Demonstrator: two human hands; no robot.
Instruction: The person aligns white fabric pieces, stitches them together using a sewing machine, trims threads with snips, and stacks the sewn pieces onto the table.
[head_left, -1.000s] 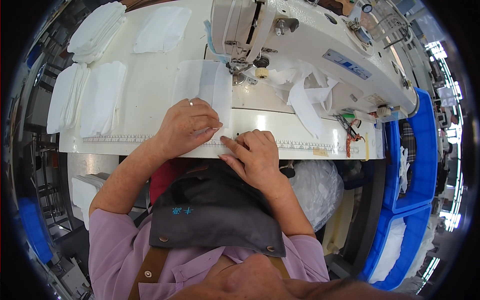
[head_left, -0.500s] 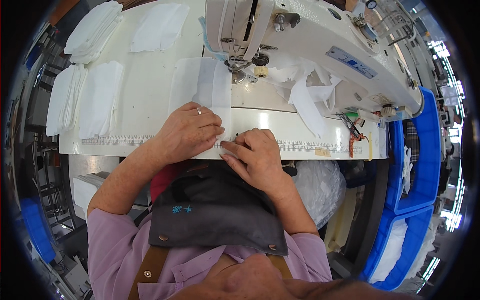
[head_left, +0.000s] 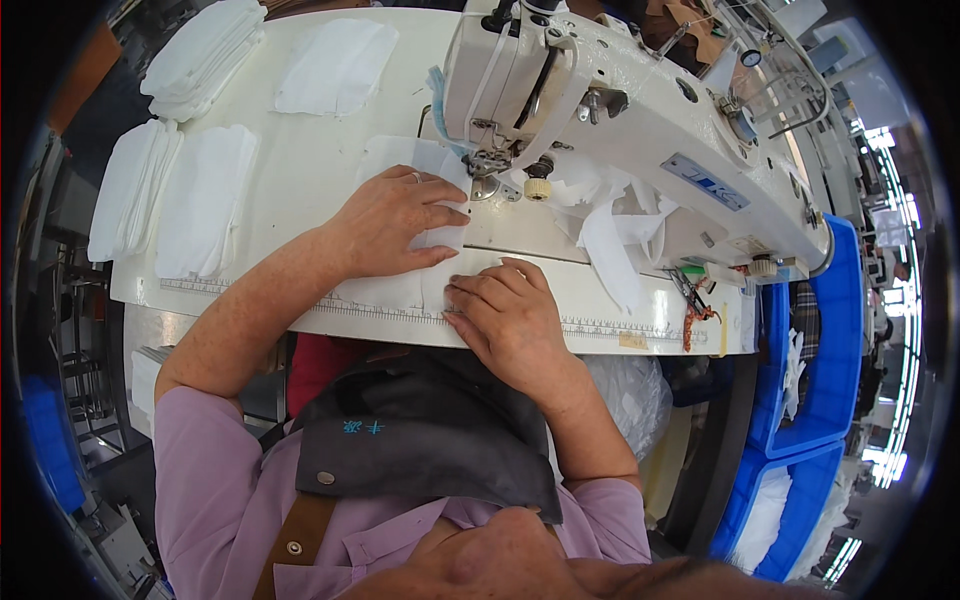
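A glossy white worktop (head_left: 300, 170) with a ruler scale (head_left: 620, 330) along its front edge, in a workshop with bright strip lights (head_left: 905, 390) at far right.
One white metal sewing machine (head_left: 620, 120) fills the upper centre and right; three stacks of white cloth pieces (head_left: 205, 200) and one thin white piece (head_left: 335, 65) apart from them lie upper left; two blue plastic bins (head_left: 835, 330) stand at right. One pale, flat cloth panel (head_left: 440, 238) lies at centre beneath the left hand (head_left: 395, 220), whose grip is spread and palm-down, grasping nothing. The right hand's (head_left: 508, 315) grip is half curled at the panel's lower right edge; whether it pinches cloth, I cannot tell.
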